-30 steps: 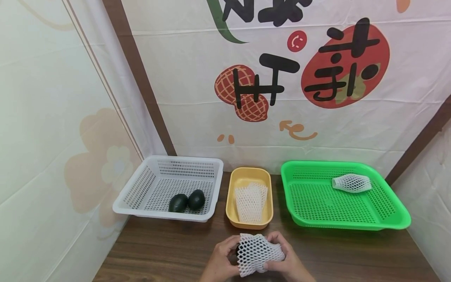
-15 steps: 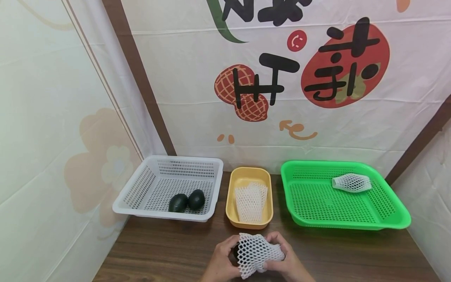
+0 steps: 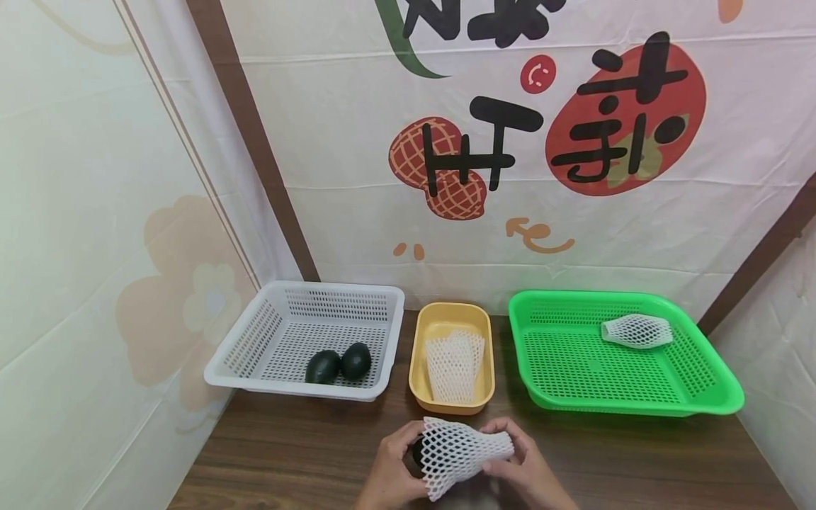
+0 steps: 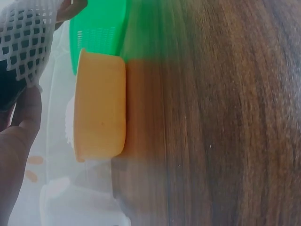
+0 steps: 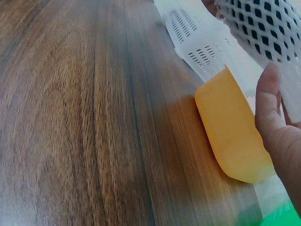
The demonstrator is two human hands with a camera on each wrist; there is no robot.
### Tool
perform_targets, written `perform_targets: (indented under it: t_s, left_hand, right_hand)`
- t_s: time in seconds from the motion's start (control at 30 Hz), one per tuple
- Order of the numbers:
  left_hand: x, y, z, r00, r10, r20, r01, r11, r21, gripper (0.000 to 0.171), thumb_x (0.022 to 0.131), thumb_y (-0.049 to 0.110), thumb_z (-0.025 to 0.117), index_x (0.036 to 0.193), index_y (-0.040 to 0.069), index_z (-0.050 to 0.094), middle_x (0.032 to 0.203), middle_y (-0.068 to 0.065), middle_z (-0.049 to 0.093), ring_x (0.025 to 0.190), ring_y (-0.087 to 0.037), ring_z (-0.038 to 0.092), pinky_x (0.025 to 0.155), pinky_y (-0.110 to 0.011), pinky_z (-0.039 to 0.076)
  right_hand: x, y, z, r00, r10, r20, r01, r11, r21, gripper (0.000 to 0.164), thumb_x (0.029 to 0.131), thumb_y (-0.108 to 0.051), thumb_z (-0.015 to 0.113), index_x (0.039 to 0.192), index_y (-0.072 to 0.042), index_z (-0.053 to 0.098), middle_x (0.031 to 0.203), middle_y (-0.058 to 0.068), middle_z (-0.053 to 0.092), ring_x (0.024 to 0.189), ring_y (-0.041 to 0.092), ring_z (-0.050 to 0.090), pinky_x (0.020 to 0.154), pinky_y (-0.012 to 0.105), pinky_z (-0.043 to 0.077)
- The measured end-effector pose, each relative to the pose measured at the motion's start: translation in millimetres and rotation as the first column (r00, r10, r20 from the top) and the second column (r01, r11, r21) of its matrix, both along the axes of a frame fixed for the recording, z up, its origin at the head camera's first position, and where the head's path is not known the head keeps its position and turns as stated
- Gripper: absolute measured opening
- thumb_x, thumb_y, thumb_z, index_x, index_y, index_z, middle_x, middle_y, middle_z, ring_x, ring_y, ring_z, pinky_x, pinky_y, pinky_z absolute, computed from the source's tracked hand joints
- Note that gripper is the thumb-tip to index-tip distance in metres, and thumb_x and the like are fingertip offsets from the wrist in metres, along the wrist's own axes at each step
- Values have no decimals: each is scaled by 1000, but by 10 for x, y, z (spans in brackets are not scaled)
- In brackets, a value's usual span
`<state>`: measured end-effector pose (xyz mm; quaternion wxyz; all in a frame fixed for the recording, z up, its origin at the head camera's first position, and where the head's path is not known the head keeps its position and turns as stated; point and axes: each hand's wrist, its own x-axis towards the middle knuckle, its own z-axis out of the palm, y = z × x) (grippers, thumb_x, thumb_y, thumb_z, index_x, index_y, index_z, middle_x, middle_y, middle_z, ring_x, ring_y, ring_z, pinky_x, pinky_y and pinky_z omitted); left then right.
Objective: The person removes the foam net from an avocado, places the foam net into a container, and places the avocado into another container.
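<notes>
At the front of the table, a white foam net sleeve (image 3: 457, 453) covers most of a dark green avocado (image 3: 417, 452). My left hand (image 3: 394, 467) grips the avocado's bare end at the sleeve's flared mouth. On the other side, my right hand (image 3: 528, 464) pinches the sleeve's narrow tail between thumb and fingers. Dark skin shows through the mesh (image 4: 23, 44) in the left wrist view, and the bare end (image 4: 9, 87) sticks out by the left thumb. The right wrist view has the right thumb (image 5: 269, 87) against the sleeve (image 5: 263, 23).
Behind the hands stands a yellow tray (image 3: 451, 409) holding flat foam sleeves (image 3: 454, 365). A white basket (image 3: 219, 375) at left holds two avocados (image 3: 355, 361). In the green basket (image 3: 529, 382) at right lies a sleeved item (image 3: 637, 331). A printed cloth (image 3: 350, 234) hangs behind.
The sleeve's tail is now drawn out longer and narrower to the right, its mouth flared toward the left. My left hand has shifted slightly left. Baskets and tray stay put.
</notes>
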<state>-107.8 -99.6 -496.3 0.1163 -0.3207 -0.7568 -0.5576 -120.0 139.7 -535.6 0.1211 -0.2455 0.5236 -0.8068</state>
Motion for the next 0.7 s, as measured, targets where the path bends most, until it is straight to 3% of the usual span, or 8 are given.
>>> perform_targets:
  t_s: [0.2,0.4,0.7]
  left_hand:
    - [26,-33,104,1000,1,14,-1,1000,-10,57,57,0,79,108,1,54,100,-10,58,87,-24,58,75,-33,47]
    - [14,-58,77,998,-14,66,15,1000,-20,56,57,-1,78,107,0,54,100,-11,58,87,-23,57,75,-29,47]
    - [16,-74,96,994,-60,89,60,998,6,54,57,-4,78,106,-3,54,98,-17,58,85,-30,57,73,-29,48]
  right_hand:
    - [-15,48,-17,992,-75,-100,75,997,-5,34,72,22,53,102,16,38,103,16,47,93,19,51,79,29,45]
    - [2,79,-19,994,-103,-30,104,994,36,23,75,16,55,94,5,48,92,6,52,82,14,52,69,24,47]
    - [22,102,-29,987,-161,-10,161,981,107,20,74,14,58,91,4,51,88,4,56,78,13,53,66,25,47]
